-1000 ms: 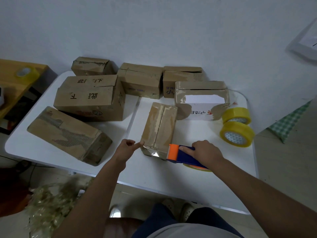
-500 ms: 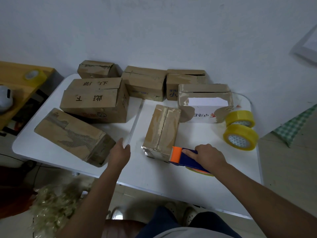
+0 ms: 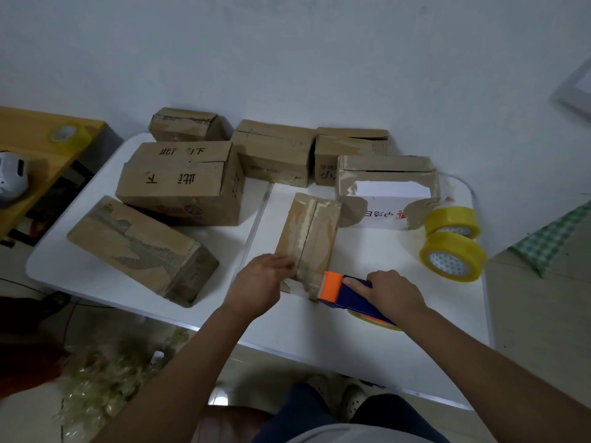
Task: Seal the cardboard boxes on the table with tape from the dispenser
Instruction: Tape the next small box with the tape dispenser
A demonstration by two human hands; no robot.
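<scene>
**Left hand moved back onto the near end of the box**

Since half a second ago, our left hand has left the bare surface and returned to the narrow cardboard box at centre. Its fingers are loosely curved and press against the near left corner of that box; we cannot tell whether they pinch anything. Our right hand has kept its place: it grips the blue handle of the tape dispenser, index finger laid straight along the top. The dispenser's orange head touches the near end of the box, where a glossy strip of tape shows. A yellow-edged roll shows under the handle.

The box lies lengthwise, its centre seam running away from us. Seven other cardboard boxes stand around it, to the left and along the wall side. Two yellow tape rolls stand on edge at the right, touching each other.
</scene>
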